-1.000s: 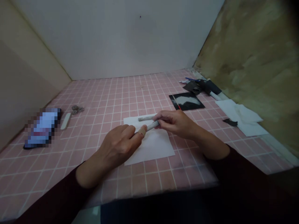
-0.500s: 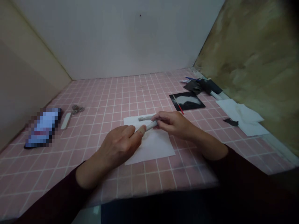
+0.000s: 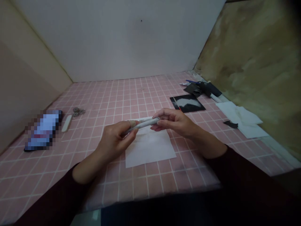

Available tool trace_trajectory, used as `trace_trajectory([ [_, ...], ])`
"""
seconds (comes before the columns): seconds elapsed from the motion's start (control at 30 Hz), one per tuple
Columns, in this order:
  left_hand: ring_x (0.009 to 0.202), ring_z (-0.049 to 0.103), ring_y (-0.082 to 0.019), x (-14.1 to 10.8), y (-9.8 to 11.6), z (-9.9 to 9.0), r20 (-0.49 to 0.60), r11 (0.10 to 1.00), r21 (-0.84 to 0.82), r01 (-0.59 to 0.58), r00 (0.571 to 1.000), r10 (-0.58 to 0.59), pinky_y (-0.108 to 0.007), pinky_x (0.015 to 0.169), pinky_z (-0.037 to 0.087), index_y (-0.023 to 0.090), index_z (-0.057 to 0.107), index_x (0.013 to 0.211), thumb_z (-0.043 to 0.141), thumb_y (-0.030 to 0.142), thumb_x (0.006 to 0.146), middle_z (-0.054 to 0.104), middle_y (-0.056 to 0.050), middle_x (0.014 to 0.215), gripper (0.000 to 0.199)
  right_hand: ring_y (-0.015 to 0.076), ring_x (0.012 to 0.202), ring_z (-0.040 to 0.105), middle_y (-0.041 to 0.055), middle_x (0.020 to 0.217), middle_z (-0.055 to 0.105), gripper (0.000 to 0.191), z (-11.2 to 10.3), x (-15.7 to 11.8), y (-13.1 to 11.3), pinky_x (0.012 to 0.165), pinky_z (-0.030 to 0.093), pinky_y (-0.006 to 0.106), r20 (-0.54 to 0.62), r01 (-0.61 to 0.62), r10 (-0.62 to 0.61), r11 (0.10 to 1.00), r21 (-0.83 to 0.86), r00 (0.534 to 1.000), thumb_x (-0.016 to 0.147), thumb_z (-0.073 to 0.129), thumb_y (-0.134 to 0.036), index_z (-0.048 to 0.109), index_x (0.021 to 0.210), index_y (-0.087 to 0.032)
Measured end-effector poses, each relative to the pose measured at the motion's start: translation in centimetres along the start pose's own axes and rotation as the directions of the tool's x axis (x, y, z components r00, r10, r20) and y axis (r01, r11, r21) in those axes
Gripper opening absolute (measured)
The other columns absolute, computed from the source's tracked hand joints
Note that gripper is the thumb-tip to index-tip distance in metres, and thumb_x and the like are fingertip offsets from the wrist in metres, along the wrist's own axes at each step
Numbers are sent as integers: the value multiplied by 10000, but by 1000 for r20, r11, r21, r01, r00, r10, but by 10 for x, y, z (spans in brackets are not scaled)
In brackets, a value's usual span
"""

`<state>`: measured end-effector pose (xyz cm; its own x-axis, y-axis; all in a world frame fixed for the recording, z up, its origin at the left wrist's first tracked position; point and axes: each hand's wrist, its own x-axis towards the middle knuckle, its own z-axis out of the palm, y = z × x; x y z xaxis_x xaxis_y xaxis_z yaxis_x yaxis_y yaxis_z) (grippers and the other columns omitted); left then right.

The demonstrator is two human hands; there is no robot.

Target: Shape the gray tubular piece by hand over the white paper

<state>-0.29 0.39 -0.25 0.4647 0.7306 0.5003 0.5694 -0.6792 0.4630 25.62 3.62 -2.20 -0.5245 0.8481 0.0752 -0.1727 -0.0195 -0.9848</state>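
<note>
Pale walls [image 3: 131, 40] close off the back and left of the room, and mottled brown panelling [image 3: 254, 69] rises on the right. Two bare hands hold one grey rod [image 3: 145, 123] over one white sheet [image 3: 151, 149]. The left hand [image 3: 114, 135] pinches its near end between thumb and fingers, with one tan band [image 3: 132, 123] around a finger; the right hand [image 3: 175, 121] pinches its far end, fingers curled. The rod's long axis slants from lower left to upper right, close to crosswise. One second grey piece [image 3: 144, 120] shows partly behind it; whether it is held or resting, I cannot tell.

Pink cloth [image 3: 113, 100] with a white grid covers the table. On it, to the left, lie one blurred phone [image 3: 44, 130], one pale flat stick [image 3: 66, 123] and a few small grey rings [image 3: 78, 111], too small to count. To the right lie one black sheet [image 3: 188, 103] with whitish powder, one red-tipped stick [image 3: 176, 103] across it, overlapping white papers [image 3: 242, 117], one dark scrap [image 3: 230, 124] and a dark heap [image 3: 202, 88].
</note>
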Motion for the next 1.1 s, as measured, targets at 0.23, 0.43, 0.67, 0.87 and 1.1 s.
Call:
trace_trajectory([
  [0.23, 547, 581, -96, -1, -2, 4, -12, 984, 134, -116, 993, 119, -202, 491, 420, 165, 709, 1086, 576, 207, 947, 723, -19, 748, 197, 177, 869, 783, 60, 948, 795, 357, -2, -1, 1, 839, 641, 309, 5, -82, 82, 997, 11, 997, 848, 769, -388, 718, 1125, -168],
  [0.43, 510, 550, -97, -1, 0, 5, -13, 964, 206, -171, 984, 177, -209, 488, 409, 153, 699, 1090, 558, 210, 961, 674, -3, 679, 199, 167, 864, 785, 62, 1025, 789, 360, -4, -1, 2, 848, 643, 303, 7, -53, 53, 999, 5, 999, 828, 787, -383, 737, 1117, -173],
  [0.67, 560, 597, -111, -4, 0, 6, -22, 950, 253, -185, 980, 197, -215, 539, 459, 157, 696, 1107, 554, 214, 963, 676, -9, 692, 210, 180, 908, 778, 78, 1108, 770, 364, -5, -1, 6, 881, 636, 339, 12, -34, 34, 999, -16, 999, 842, 776, -378, 734, 1149, -186],
  [0.87, 577, 604, -111, -4, 0, 8, -21, 947, 268, -175, 982, 187, -214, 536, 451, 149, 696, 1094, 562, 198, 955, 698, -19, 729, 199, 167, 966, 765, 72, 1206, 735, 367, -3, -1, 6, 901, 624, 313, 39, -3, 5, 999, -52, 999, 867, 750, -347, 719, 1208, -214],
  [1.1, 582, 616, -123, -5, 1, 13, -43, 929, 325, -174, 979, 198, -229, 552, 467, 131, 702, 1057, 568, 190, 947, 702, -25, 718, 183, 178, 979, 760, 67, 1169, 743, 355, -1, 2, 13, 924, 620, 353, -9, 25, -26, 996, -86, 1000, 873, 739, -309, 716, 1218, -227],
])
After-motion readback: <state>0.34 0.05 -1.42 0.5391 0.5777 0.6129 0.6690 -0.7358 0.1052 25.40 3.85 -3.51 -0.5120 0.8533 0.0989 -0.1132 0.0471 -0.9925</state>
